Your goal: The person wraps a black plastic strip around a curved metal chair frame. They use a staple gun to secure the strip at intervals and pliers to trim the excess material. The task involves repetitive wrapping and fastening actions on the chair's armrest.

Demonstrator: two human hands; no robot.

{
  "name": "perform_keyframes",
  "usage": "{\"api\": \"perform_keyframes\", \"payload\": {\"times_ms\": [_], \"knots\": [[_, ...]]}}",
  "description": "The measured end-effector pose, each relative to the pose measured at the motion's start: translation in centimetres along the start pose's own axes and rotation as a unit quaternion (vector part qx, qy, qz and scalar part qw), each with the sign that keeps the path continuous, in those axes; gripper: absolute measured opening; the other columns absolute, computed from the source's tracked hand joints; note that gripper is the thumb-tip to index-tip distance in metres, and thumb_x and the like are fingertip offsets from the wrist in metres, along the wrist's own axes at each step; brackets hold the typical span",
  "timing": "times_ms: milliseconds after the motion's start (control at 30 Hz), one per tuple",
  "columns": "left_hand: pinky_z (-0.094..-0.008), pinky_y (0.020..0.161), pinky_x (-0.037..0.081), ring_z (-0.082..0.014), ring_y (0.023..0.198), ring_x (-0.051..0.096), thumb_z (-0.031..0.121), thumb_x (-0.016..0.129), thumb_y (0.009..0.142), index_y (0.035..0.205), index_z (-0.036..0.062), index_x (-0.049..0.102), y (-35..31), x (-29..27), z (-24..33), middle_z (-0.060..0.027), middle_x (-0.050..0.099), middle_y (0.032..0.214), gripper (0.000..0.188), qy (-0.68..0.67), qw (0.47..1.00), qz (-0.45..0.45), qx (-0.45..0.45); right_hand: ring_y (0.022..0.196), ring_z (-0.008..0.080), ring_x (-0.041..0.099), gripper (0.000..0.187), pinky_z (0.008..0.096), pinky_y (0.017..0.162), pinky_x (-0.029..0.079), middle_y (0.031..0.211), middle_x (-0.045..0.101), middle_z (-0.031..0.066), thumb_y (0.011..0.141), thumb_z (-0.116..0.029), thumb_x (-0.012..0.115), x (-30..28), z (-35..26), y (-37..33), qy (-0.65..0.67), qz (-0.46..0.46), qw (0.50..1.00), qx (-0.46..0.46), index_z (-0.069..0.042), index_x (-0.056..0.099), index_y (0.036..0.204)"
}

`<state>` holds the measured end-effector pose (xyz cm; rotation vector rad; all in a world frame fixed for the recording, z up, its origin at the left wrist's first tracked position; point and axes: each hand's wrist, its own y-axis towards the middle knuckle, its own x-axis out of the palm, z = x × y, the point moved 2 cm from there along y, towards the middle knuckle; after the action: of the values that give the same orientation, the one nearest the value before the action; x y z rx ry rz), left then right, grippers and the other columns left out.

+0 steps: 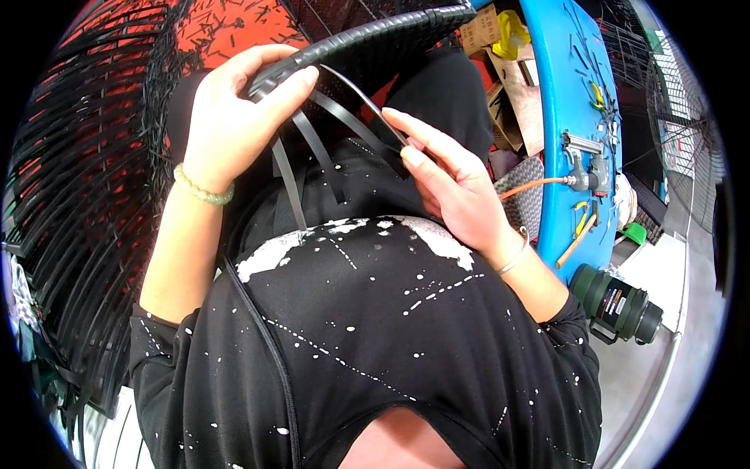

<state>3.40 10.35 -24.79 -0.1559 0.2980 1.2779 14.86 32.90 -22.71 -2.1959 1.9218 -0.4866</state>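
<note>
Across my lap, toward the top of the head view, lies a black woven panel [391, 43] with a wrapped, rounded edge. My left hand [230, 105] is closed round the near left end of that edge, thumb on top. From beneath it several loose flat black strips [316, 152] hang down toward my lap. One longer strip [355, 90] arcs from the panel's edge to my right hand [457, 184], where thumb and fingers pinch it. The strip's far end by the edge is partly hidden behind my left thumb.
At right stands a blue table [556, 86] bearing a nail or staple gun [590, 176] with an orange hose [539, 185], yellow-handled tools and scraps. A dark green lens-shaped container [617, 305] is nearby. Cardboard boxes [479, 31] stand beyond. Many black strips [78, 203] fill the left.
</note>
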Motion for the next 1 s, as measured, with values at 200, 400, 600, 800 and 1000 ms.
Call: {"api": "perform_keyframes", "payload": {"times_ms": [200,400,600,800,1000], "knots": [[-0.0209,0.075,0.049,-0.0054,0.081,0.061,0.025,0.071,0.094,0.108,-0.0021,0.071,-0.5,0.5,-0.1,-0.0011,0.071,0.09,0.03,-0.055,0.998,0.035,-0.005,0.096,0.0031,0.049,0.039,0.0172,0.079,0.044,0.117,0.057,0.0005,0.102,-0.009,0.057,0.4,-0.2,-0.5,-0.018,0.015,1.0,0.009,-0.009,0.057,0.141],[-0.024,0.088,0.045,-0.0095,0.094,0.06,0.024,0.049,0.106,0.111,-0.0062,0.07,-0.1,0.9,-0.4,-0.0049,0.071,0.101,0.037,-0.049,0.998,0.032,0.011,0.092,0.003,0.048,0.039,0.0194,0.077,0.045,0.114,0.058,0.0001,0.102,-0.01,0.057,1.2,0.1,-1.2,-0.028,0.055,0.998,-0.009,-0.009,0.057,0.141],[-0.0238,0.089,0.046,-0.0087,0.096,0.061,0.021,0.049,0.106,0.114,-0.0053,0.069,-0.7,1.8,1.0,-0.0049,0.071,0.103,0.034,-0.073,0.997,0.019,0.015,0.088,0.0037,0.05,0.039,0.0204,0.079,0.045,0.108,0.062,-0.0011,0.102,-0.011,0.056,2.4,0.7,-1.9,-0.001,0.093,0.995,-0.022,-0.006,0.055,0.141],[-0.0216,0.077,0.048,-0.0053,0.082,0.059,0.019,0.054,0.105,0.11,-0.0031,0.07,-0.3,3.3,1.0,-0.0007,0.069,0.091,0.028,-0.067,0.996,0.044,0.042,0.067,-0.0001,0.04,0.043,0.0173,0.059,0.034,0.095,0.054,-0.0028,0.106,-0.01,0.048,2.5,0.7,-1.9,0.049,0.087,0.995,-0.022,-0.006,0.044,0.148],[-0.0205,0.075,0.045,-0.0043,0.081,0.057,0.018,0.052,0.106,0.11,-0.0027,0.071,-1.0,1.9,-0.5,0.0005,0.068,0.091,0.029,-0.046,0.995,0.067,0.053,0.076,0.0036,0.048,0.034,0.0205,0.068,0.043,0.083,0.057,-0.0052,0.101,-0.014,0.058,-2.1,-1.5,1.0,-0.092,0.006,0.996,0.02,-0.007,0.064,0.133]]}}
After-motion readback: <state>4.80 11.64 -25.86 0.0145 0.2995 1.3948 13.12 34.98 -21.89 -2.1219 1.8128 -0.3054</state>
